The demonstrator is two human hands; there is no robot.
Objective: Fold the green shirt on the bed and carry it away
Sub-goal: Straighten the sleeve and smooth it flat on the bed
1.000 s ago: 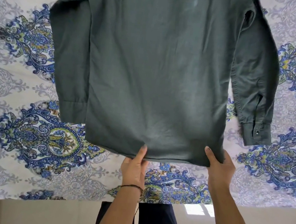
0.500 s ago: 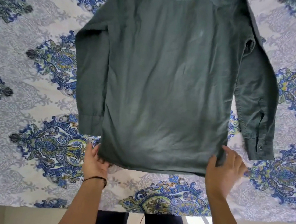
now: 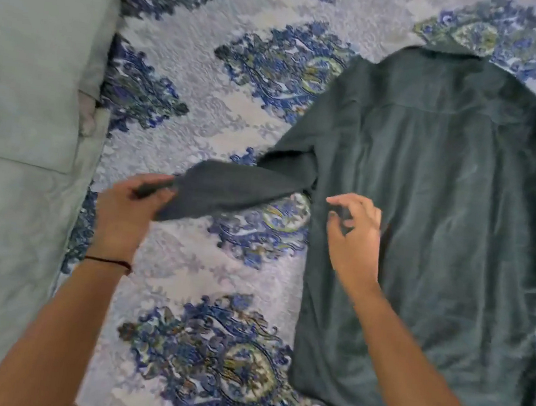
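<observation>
So the green shirt (image 3: pixel 438 237) is laid out back-side up on the paisley bedspread (image 3: pixel 186 270), collar at the far end. Most of it is spread past the right hand's fingertips and off to their right. One sleeve (image 3: pixel 238 186) is stretched sideways from the shirt's body toward the left hand (image 3: pixel 127 211). Its cuff end is gripped there, with fingers and thumb curled round the cloth. The right hand (image 3: pixel 354 235) is held over the shirt's side edge, just by where that sleeve joins. Its fingers (image 3: pixel 339 203) are bent, thumb and forefinger close together, but tbh it can't be told through the blur whether any fabric is actually pinched. A dark thread bracelet (image 3: pixel 108 262) is worn on the left wrist. Pale green bedding (image 3: pixel 23 94) is spread out beyond the left hand's knuckles, over at the far left.
</observation>
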